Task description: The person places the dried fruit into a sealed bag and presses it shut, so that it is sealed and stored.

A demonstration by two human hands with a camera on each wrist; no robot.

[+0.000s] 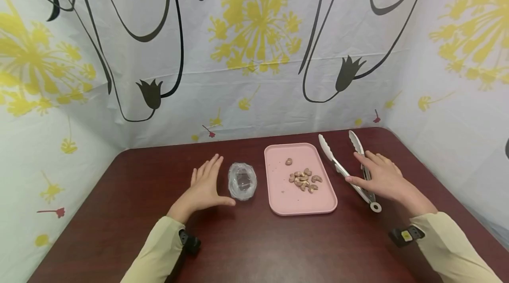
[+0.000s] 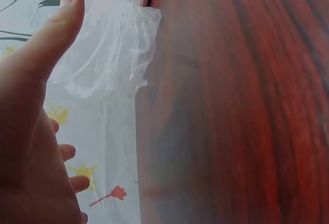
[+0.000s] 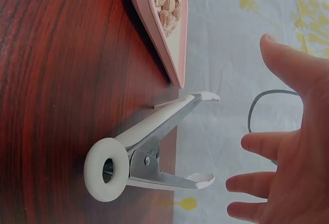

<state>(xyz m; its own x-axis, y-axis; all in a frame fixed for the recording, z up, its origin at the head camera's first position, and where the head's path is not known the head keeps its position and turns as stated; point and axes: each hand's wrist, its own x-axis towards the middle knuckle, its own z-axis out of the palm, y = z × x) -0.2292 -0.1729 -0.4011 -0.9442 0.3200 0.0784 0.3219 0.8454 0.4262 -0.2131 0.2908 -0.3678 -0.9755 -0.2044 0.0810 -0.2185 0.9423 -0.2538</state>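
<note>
My left hand (image 1: 203, 189) is spread just left of a clear plastic-lined container (image 1: 242, 181), thumb stretched toward its near side. In the left wrist view the crinkled plastic (image 2: 118, 44) stands beyond the thumb, apart from it. White-and-metal tongs (image 1: 342, 169) lie with their arms apart, ring end toward me. Over their right arm is my right hand (image 1: 379, 174), fingers extended and holding nothing. The right wrist view shows the tongs' ring (image 3: 106, 169) up close, with the right hand (image 3: 293, 152) beyond it. Between container and tongs sits a pink tray (image 1: 302, 203) bearing several cashews (image 1: 303, 178).
The dark red-brown wooden table (image 1: 254, 247) carries all these things. Behind it and at both sides hangs a white cloth (image 1: 278, 110) printed with flowers. One cashew (image 1: 288, 161) lies apart from the cluster, toward the tray's far end.
</note>
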